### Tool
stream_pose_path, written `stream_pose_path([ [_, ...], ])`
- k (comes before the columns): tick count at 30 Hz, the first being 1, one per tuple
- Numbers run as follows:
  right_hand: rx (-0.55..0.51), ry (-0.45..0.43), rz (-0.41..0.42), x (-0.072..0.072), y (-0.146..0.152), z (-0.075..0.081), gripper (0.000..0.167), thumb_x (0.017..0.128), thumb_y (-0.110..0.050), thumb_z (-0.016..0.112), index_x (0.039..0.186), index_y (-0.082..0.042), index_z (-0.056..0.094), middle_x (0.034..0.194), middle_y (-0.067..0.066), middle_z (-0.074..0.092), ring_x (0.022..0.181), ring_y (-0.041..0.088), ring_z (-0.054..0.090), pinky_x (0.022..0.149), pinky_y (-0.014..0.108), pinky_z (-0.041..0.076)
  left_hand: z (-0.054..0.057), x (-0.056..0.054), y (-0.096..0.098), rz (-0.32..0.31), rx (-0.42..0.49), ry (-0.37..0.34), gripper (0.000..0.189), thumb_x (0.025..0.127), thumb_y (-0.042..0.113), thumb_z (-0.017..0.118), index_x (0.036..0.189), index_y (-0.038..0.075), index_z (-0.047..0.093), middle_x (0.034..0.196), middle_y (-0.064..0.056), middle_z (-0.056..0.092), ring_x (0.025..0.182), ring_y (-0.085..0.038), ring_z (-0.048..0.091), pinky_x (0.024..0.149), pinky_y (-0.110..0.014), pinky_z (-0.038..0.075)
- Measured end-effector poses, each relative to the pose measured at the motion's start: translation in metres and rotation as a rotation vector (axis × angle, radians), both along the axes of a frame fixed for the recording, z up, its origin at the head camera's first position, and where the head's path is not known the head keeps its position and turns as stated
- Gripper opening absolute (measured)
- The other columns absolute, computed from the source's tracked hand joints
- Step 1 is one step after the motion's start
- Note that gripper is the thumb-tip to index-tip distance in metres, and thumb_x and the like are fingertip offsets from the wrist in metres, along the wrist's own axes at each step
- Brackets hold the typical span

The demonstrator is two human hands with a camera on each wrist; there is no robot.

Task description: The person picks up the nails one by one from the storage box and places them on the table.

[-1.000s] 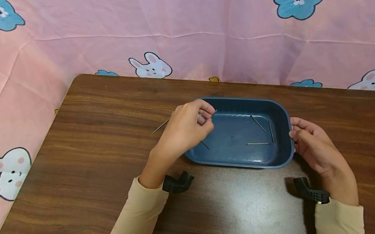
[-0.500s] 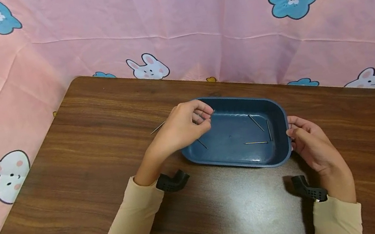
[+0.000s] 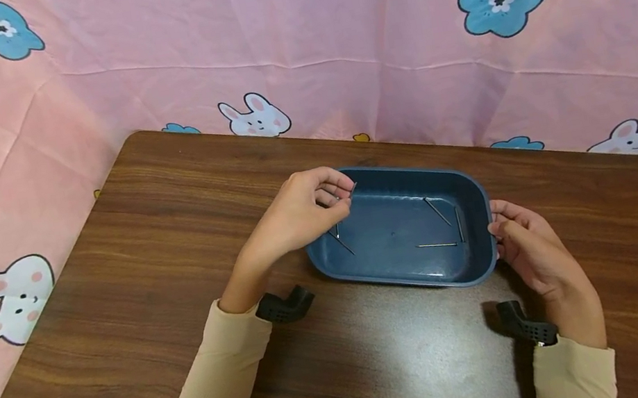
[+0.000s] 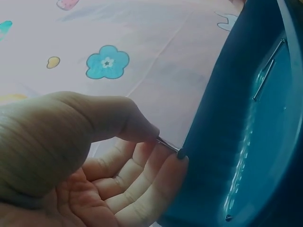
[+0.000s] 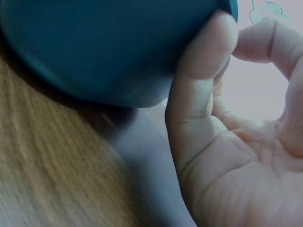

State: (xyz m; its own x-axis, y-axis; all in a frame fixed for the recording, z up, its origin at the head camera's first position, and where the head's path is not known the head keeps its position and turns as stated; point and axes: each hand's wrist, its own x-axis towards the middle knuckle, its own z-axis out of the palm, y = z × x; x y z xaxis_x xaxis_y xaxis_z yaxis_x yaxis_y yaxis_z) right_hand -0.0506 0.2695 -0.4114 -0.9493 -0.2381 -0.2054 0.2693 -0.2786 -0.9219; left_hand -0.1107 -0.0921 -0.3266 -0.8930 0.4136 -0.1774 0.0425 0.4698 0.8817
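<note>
Over the left end of a dark blue plastic tray (image 3: 383, 223), my left hand (image 3: 308, 211) pinches a nail (image 4: 169, 145) between thumb and index finger. In the left wrist view the nail's round head sticks out past the fingertips. Several more nails (image 3: 437, 211) lie scattered on the tray floor, some near its right end and some at the left, partly behind my left hand. My right hand (image 3: 535, 244) grips the right wall of the tray, thumb at the rim and other fingers outside, as the right wrist view (image 5: 203, 66) also has it.
The tray stands on a brown wood-grain table (image 3: 123, 316). Behind and to the left hangs a pink cloth (image 3: 328, 28) printed with rabbits and blue flowers. Black wrist mounts (image 3: 286, 305) sit at both cuffs.
My left hand has shifted slightly left. The thin metal piece that showed beyond its back edge is no longer visible. My right hand keeps its grip on the tray.
</note>
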Motion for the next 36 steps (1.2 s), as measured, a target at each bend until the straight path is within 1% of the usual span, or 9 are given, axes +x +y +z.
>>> stream_pose_path([
  [7, -0.012, 0.015, -0.001, -0.001, -0.003, 0.001, 0.031, 0.105, 0.007, 0.039, 0.113, -0.008, 0.064, 0.088, -0.004, 0.069, 0.072, 0.007, 0.066, 0.059, 0.02, 0.055, 0.001, -0.003, -0.005, 0.01, 0.024, -0.001, 0.025, 0.099, 0.012, 0.067, 0.123, 0.004, 0.069, 0.129, -0.016, 0.073, 0.108, -0.024, 0.072, 0.09, -0.036, 0.061],
  [14, 0.006, -0.001, -0.006, 0.0, -0.003, 0.0, 0.031, 0.105, 0.007, 0.039, 0.114, -0.009, 0.064, 0.088, -0.004, 0.069, 0.073, 0.007, 0.066, 0.059, 0.02, 0.054, -0.003, -0.006, -0.007, 0.036, 0.04, 0.002, 0.031, 0.098, 0.01, 0.068, 0.126, -0.003, 0.066, 0.127, -0.019, 0.072, 0.106, -0.025, 0.072, 0.089, -0.034, 0.06],
  [19, 0.013, -0.005, -0.011, 0.0, -0.003, 0.0, 0.03, 0.105, 0.007, 0.04, 0.114, -0.009, 0.064, 0.089, -0.004, 0.069, 0.073, 0.007, 0.066, 0.06, 0.02, 0.055, -0.004, -0.007, -0.008, 0.04, 0.049, 0.001, 0.032, 0.098, 0.009, 0.068, 0.127, -0.004, 0.066, 0.127, -0.021, 0.072, 0.105, -0.025, 0.072, 0.088, -0.032, 0.061],
  [24, 0.007, -0.003, -0.013, 0.0, -0.003, 0.0, 0.031, 0.104, 0.008, 0.039, 0.114, -0.008, 0.064, 0.089, -0.004, 0.069, 0.072, 0.007, 0.066, 0.059, 0.02, 0.055, -0.003, -0.008, -0.011, 0.065, 0.061, -0.019, 0.032, 0.098, 0.008, 0.068, 0.128, -0.003, 0.066, 0.126, -0.021, 0.072, 0.104, -0.025, 0.072, 0.085, -0.029, 0.062],
  [30, 0.006, 0.0, -0.012, -0.001, -0.004, 0.0, 0.032, 0.104, 0.008, 0.04, 0.114, -0.009, 0.065, 0.089, -0.004, 0.069, 0.072, 0.007, 0.065, 0.059, 0.02, 0.054, -0.003, -0.008, -0.016, 0.076, 0.049, -0.008, 0.032, 0.098, 0.009, 0.067, 0.128, -0.001, 0.066, 0.124, -0.021, 0.072, 0.102, -0.024, 0.072, 0.084, -0.029, 0.061],
  [36, -0.008, 0.001, -0.007, -0.001, -0.004, 0.0, 0.032, 0.105, 0.007, 0.039, 0.114, -0.009, 0.066, 0.09, -0.004, 0.07, 0.072, 0.007, 0.066, 0.06, 0.02, 0.055, -0.002, -0.008, -0.018, 0.07, 0.035, 0.003, 0.03, 0.099, 0.009, 0.067, 0.128, -0.001, 0.067, 0.123, -0.02, 0.073, 0.102, -0.024, 0.072, 0.085, -0.029, 0.061],
])
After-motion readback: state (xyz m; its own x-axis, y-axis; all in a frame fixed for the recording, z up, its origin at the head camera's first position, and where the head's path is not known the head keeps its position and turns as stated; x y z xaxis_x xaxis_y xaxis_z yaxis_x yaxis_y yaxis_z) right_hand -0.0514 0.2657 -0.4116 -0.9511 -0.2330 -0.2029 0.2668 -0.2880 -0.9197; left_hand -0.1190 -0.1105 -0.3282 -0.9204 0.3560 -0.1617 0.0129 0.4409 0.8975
